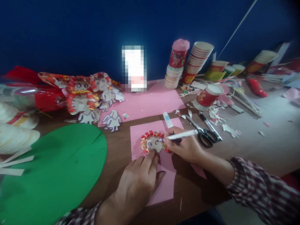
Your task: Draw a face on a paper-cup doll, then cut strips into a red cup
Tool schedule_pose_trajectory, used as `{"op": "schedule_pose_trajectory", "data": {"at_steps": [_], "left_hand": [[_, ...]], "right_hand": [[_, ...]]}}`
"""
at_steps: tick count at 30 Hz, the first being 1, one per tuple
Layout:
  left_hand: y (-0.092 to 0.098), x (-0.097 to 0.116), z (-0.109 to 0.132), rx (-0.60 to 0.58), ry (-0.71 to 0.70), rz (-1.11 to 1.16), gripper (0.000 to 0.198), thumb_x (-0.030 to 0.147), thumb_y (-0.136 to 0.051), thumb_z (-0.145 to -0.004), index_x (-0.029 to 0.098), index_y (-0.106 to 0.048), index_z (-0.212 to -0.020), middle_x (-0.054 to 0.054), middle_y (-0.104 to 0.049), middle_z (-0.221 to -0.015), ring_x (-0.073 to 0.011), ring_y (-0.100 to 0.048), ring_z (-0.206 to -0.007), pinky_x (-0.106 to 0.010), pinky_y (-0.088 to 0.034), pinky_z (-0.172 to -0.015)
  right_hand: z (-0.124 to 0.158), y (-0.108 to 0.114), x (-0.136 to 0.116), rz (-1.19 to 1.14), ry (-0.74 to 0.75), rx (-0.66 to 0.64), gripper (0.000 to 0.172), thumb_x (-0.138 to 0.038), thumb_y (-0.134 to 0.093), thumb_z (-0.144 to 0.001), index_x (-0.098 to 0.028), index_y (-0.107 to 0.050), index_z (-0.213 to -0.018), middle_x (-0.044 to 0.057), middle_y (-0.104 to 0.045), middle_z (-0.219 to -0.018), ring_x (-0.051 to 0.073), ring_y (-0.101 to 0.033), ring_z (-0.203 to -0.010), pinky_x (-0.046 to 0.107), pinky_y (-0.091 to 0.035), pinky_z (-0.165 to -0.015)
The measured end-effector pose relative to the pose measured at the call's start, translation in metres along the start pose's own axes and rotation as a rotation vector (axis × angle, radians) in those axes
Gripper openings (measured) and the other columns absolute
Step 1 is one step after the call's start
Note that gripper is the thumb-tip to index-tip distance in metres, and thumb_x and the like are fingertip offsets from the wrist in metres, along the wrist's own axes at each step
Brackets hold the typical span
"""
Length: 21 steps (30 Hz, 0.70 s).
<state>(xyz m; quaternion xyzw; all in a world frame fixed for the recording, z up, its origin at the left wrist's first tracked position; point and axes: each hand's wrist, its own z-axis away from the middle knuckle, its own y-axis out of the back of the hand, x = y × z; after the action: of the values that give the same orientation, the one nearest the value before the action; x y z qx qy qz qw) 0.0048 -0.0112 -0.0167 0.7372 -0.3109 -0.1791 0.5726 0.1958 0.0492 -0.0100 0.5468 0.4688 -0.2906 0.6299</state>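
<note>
Grip of right hand (pixel 186 147) closed around white marker (pixel 182 134), tip held at paper face (pixel 153 147) with curled red-and-yellow border. Face laid on pink sheet (pixel 164 187) on bench (pixel 116 170), its lower edge pressed by left fingers, presumably so that slipping is prevented; grip of left hand (pixel 138 178) unclosed. Scissors (pixel 199 129) placed just beside right hand, apparently for easy reach.

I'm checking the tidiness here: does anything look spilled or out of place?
Yes: loose white paper scraps are strewn on the brown wooden table, right of the black-handled metal scissors. They look messy, lying scattered rather than gathered.
</note>
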Motion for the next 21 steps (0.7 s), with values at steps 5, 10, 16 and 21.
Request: {"op": "schedule_pose_trajectory", "data": {"at_steps": [5, 10, 16, 21], "left_hand": [[-0.0015, -0.0006, 0.0002, 0.003, -0.003, -0.005, 0.039, 0.035, -0.053, -0.085, 0.006, -0.062, -0.11, -0.018, -0.064, -0.114, -0.0246, -0.065, -0.08, -0.038, -0.057, -0.062], [-0.0005, -0.0004, -0.0011, 0.004, -0.004, -0.003, 0.038, 0.035, -0.05, -0.087, 0.006, -0.062, -0.109, -0.017, -0.064, -0.113, -0.0239, -0.065, -0.08, -0.037, -0.057, -0.062], [-0.0001, -0.0003, -0.0006, 0.001, -0.002, -0.006, 0.038, 0.036, -0.048, -0.088, 0.007, -0.062, -0.109, -0.017, -0.064, -0.112, -0.0234, -0.065, -0.08, -0.036, -0.057, -0.063], [-0.0001, -0.0006, -0.0006, 0.001, -0.006, -0.006, 0.038, 0.036, -0.045, -0.089, 0.008, -0.062, -0.108, -0.017, -0.064, -0.112, -0.0228, -0.065, -0.08, -0.036, -0.056, -0.062]], "right_hand": [[-0.0002, -0.0001, -0.0014, 0.002, 0.007, -0.003, 0.005, -0.02, -0.055, -0.079, -0.016, -0.054, -0.076, -0.001, -0.058, -0.06, 0.009, -0.052, -0.052, 0.022, -0.041, -0.049], [-0.0001, 0.0001, -0.0011, 0.009, -0.005, -0.006, 0.006, -0.021, -0.055, -0.079, -0.017, -0.054, -0.075, -0.001, -0.058, -0.06, 0.009, -0.051, -0.053, 0.021, -0.04, -0.049], [-0.0002, 0.0007, -0.0019, 0.044, 0.009, 0.006, 0.006, -0.021, -0.054, -0.079, -0.017, -0.054, -0.075, -0.001, -0.057, -0.059, 0.009, -0.051, -0.052, 0.022, -0.04, -0.05], [-0.0004, 0.0017, -0.0033, 0.066, 0.02, 0.009, 0.006, -0.02, -0.053, -0.079, -0.017, -0.053, -0.074, -0.002, -0.057, -0.06, 0.009, -0.05, -0.052, 0.022, -0.04, -0.05]]}}
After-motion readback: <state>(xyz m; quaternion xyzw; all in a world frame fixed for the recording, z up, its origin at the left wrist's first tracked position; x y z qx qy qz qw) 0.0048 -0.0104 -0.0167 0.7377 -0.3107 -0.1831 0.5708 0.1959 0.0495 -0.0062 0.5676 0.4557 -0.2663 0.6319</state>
